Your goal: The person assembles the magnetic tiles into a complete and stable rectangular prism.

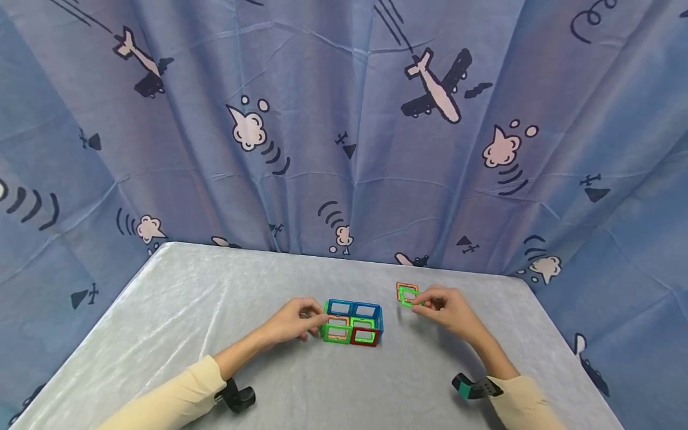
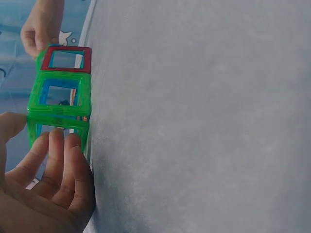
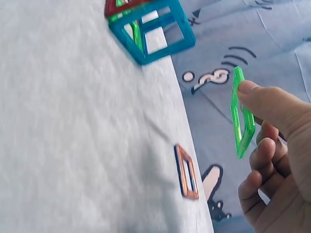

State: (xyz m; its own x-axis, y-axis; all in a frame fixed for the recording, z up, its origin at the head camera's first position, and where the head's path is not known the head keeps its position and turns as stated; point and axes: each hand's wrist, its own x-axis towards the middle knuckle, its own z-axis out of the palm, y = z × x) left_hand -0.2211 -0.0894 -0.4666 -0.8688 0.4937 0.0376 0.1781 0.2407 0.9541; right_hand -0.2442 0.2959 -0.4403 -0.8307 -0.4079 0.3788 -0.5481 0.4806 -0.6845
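A small box of magnetic frame tiles stands on the table, with a green tile (image 1: 337,341) and a red tile (image 1: 365,343) in front and blue tiles (image 1: 340,301) at the back. Its left end is held by my left hand (image 1: 292,318); the fingertips touch the green end tile (image 2: 58,119) and the thumb reaches its far corner. To the right, my right hand (image 1: 448,307) pinches a loose green square tile (image 3: 251,130) between thumb and fingers, lifted above the table. Beneath and behind that tile lies an orange square tile (image 3: 191,195) on the cloth.
A pale cloth covers the table (image 1: 258,382), whose far edge runs behind the tiles. Beyond it hangs a blue curtain (image 1: 312,149) printed with planes. A dark wrist camera (image 1: 236,397) sits on the left wrist, another strap device (image 1: 475,388) on the right.
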